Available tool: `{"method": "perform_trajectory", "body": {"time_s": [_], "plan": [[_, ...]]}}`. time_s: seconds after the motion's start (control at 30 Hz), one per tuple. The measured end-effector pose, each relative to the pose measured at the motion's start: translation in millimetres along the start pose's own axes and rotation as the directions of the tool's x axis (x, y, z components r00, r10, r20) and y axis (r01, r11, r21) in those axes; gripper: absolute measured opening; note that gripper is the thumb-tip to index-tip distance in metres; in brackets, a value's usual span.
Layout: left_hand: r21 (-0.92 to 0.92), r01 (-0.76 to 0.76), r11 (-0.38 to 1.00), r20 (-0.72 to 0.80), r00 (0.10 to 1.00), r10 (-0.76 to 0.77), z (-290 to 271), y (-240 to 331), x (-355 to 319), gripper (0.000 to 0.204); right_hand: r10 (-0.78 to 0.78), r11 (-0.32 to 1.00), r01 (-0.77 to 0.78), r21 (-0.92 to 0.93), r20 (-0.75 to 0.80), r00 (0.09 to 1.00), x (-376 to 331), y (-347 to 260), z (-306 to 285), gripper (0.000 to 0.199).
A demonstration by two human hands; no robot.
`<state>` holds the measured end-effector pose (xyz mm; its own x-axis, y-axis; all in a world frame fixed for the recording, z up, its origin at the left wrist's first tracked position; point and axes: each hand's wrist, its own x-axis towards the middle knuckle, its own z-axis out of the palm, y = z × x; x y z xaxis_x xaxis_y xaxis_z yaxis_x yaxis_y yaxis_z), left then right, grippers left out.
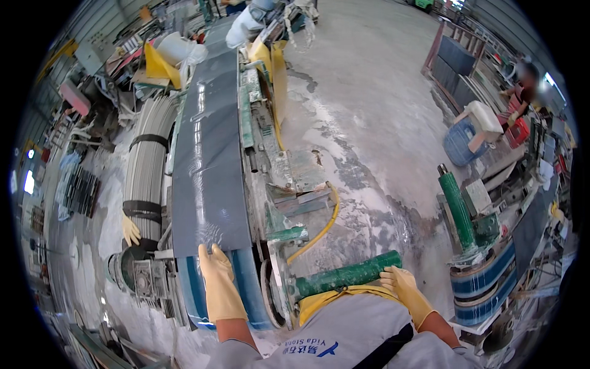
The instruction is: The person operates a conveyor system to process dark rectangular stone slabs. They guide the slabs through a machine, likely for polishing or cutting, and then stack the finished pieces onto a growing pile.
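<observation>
My left hand (220, 286), in a cream rubber glove, reaches over the blue conveyor belt (244, 267). Its stretched fingers touch the near edge of a wet, dark grey stone slab (212, 166) lying flat along the belt. To the right, my right hand (405, 290) wears a matching glove. Its fingers are loosely extended against the end of a green cylinder (347, 275) that sticks out sideways from the machine at waist height. A yellow apron (335, 296) shows at my waist, just below the cylinder.
Left of the belt stand banded pale strips (145, 166), with a cream glove (130, 230) beside them and a motor (144, 277) nearer. A yellow hose (329, 224) curves across the floor. At right are an upright green cylinder (456, 209), a blue drum (464, 142) and another person (521, 101).
</observation>
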<state>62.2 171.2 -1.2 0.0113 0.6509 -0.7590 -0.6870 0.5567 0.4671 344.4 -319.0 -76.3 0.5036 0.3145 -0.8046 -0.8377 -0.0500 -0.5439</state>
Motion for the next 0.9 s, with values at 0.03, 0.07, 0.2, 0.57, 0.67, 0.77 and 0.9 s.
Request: {"method": "perform_trajectory", "body": {"time_s": [0.03,0.07,0.2,0.57,0.67,0.77,0.9], "plan": [[0.048,-0.023,0.999,-0.062,0.998,0.026,1.6,-0.8,-0.2,0.038,0.001,1.000,-0.001,0.000,0.013,1.000,1.4,-0.2,-4.4,0.030],[0.077,-0.045,0.996,0.000,0.999,0.045,-7.0,2.5,9.0,0.036,0.004,1.000,-0.003,-0.002,0.027,1.000,3.9,-2.0,-10.9,0.031],[0.305,-0.523,0.795,0.393,0.830,0.395,18.9,34.8,-22.2,0.048,-0.006,0.999,0.004,0.033,0.045,0.999,-6.0,-6.5,-13.3,0.034],[-0.089,-0.165,0.982,0.444,0.876,0.187,74.0,42.1,-36.4,0.051,-0.044,0.992,0.058,-0.116,0.121,0.992,-14.2,-9.4,36.8,0.034],[0.008,-0.285,0.959,0.471,0.847,0.247,52.9,39.2,-74.9,0.056,-0.061,0.997,0.067,-0.035,0.168,0.984,-19.8,-5.6,14.0,0.035],[0.165,-0.237,0.958,0.499,0.857,0.126,15.3,50.8,-102.8,0.064,-0.068,0.997,0.060,0.051,0.187,0.980,-27.6,8.0,-21.9,0.035],[0.416,-0.082,0.905,0.663,0.709,-0.241,12.1,-19.9,-193.0,0.063,-0.075,0.987,0.097,-0.125,0.171,0.982,-35.7,6.1,-25.1,0.046]]}}
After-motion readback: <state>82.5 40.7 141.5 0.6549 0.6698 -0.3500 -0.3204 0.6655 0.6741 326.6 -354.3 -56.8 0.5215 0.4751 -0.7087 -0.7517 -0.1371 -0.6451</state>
